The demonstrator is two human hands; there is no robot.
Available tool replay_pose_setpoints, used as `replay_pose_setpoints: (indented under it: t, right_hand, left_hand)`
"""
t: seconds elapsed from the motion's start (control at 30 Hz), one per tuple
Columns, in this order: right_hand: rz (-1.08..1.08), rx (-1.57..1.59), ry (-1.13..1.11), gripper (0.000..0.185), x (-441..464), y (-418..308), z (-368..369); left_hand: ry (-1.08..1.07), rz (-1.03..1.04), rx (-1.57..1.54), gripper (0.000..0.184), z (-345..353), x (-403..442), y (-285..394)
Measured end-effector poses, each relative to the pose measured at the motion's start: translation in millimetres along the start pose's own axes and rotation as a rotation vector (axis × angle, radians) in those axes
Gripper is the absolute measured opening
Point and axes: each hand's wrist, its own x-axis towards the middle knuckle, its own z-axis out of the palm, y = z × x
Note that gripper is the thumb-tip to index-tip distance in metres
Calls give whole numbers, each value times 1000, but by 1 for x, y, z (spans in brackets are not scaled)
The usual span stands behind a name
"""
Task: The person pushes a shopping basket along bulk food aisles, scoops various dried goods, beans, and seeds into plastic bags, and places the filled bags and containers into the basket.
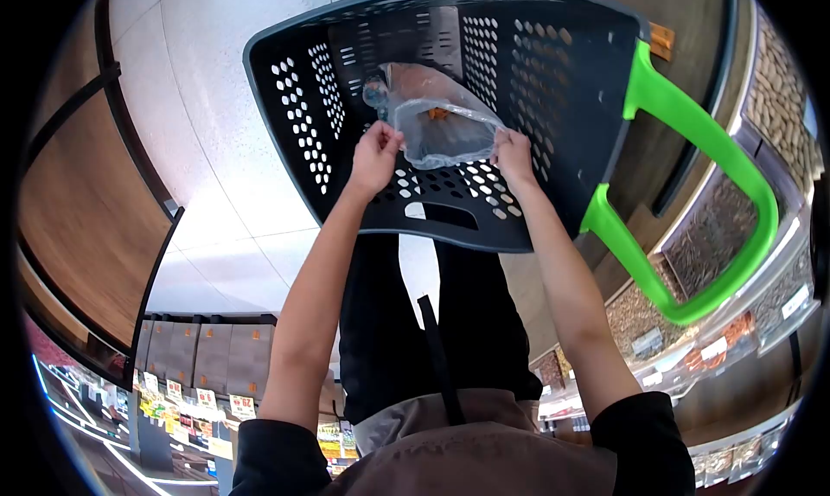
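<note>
A clear plastic bag [445,137] is stretched between my two hands over the dark grey shopping basket [588,89]. Its mouth faces me, and a small orange item [437,114] shows in or behind the film. My left hand [377,157] pinches the bag's left edge. At the right edge, my right hand [513,154] has its fingers closed on the plastic. A brownish-pink item [424,83], possibly packaged, lies behind the bag in the basket. Next to it is a small clear, bluish object [375,92] whose kind I cannot make out.
A bright green handle [735,159] sticks out from the basket's right side. Bins of dried goods [713,228], including peanuts [778,94], line the right. A wooden panel [91,193] stands at left, beside pale floor tiles [207,98]. Shelves with price tags [206,398] appear at lower left.
</note>
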Motion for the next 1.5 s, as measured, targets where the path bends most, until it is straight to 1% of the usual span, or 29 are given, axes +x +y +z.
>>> replay_pose_setpoints:
  t: [0.1,0.17,0.23,0.3,0.33,0.4,0.47,0.5,0.53,0.57,0.63,0.67,0.73,0.77,0.83,0.87,0.9,0.93,1.0,1.03,1.1,1.17,1.23,1.27,1.33,1.37,1.43,1.47,1.5]
  right_hand:
    - [15,327,20,30,-36,-28,-17]
    - [24,397,62,27,-63,-48,-28]
    - [-41,432,59,31,-98,-58,-41]
    - [-79,460,32,37,-145,-72,-59]
    - [-187,487,15,36,-177,-86,-70]
    - [-287,543,-11,31,-241,-102,-98]
    - [-270,701,-30,28,-314,-119,-133]
    - [-181,742,-38,29,-354,-129,-153]
    - [-159,755,-47,31,-387,-129,-171]
    - [-249,709,-73,33,-416,-113,-188]
    - [-326,717,-118,33,-494,-118,-219]
    - [-357,747,-75,33,-520,-109,-225]
    - [-484,1131,-194,27,-571,-89,-233]
    - [-528,1157,-169,27,-583,-69,-230]
    - [-466,1438,-49,25,-599,-34,-207]
    - [-441,1166,104,36,-612,-30,-195]
    - [-472,1195,123,36,-615,-24,-178]
    - [-644,917,365,37,-614,-18,-159]
    - [-786,654,628,39,-614,-25,-153]
    - [-770,1231,183,38,-617,-46,-161]
    - [-748,1761,-354,37,-614,-49,-163]
    - [-1299,1856,-174,39,-610,-40,-169]
    - [-1605,1879,-85,41,-619,-13,-188]
    - [-1365,1578,86,38,-632,13,-212]
    - [-1126,1270,223,35,-627,56,-248]
    - [-1248,1414,-50,38,-606,79,-259]
    - [-1357,1556,-344,40,-605,105,-271]
    - [-1238,994,306,45,-612,123,-276]
    - [-1148,689,596,47,-624,135,-283]
  left_hand:
    - [-21,22,-53,14,-6,-20,44]
    - [-84,36,-144,13,-11,-38,69]
    - [-137,72,-149,13,-16,-61,104]
    - [-196,190,-196,13,-18,-94,151]
    - [-243,233,-202,13,-20,-115,183]
    - [-337,347,-204,12,-24,-165,243]
    - [-419,457,-136,10,-31,-220,307]
    - [-361,503,-86,13,-32,-250,326]
    - [-423,508,-208,16,-30,-279,342]
    - [-470,492,-314,20,-26,-310,360]
    - [-678,589,-354,24,-20,-365,402]
    - [-740,602,-350,26,-16,-382,411]
    - [-885,637,-326,28,9,-425,434]
    - [-949,639,-324,28,23,-442,444]
    - [-1082,627,-364,28,50,-482,452]
    - [-1111,619,-363,29,63,-489,450]
    - [-1168,601,-381,28,81,-507,452]
    - [-1200,619,-389,27,97,-522,448]
    - [-1259,599,-388,25,128,-546,431]
    - [-1284,568,-380,25,144,-560,422]
    - [-1370,532,-326,20,178,-593,391]
    - [-1445,544,-198,20,203,-610,368]
    - [-1449,511,-179,18,231,-642,345]
    - [-1444,522,-173,18,242,-649,337]
    - [-1358,664,-55,15,264,-658,319]
    - [-1352,671,-54,15,276,-659,316]
    - [-1247,1169,152,20,295,-654,319]
    - [-1149,1221,189,25,304,-652,319]
    - [-1097,1334,289,34,314,-643,324]
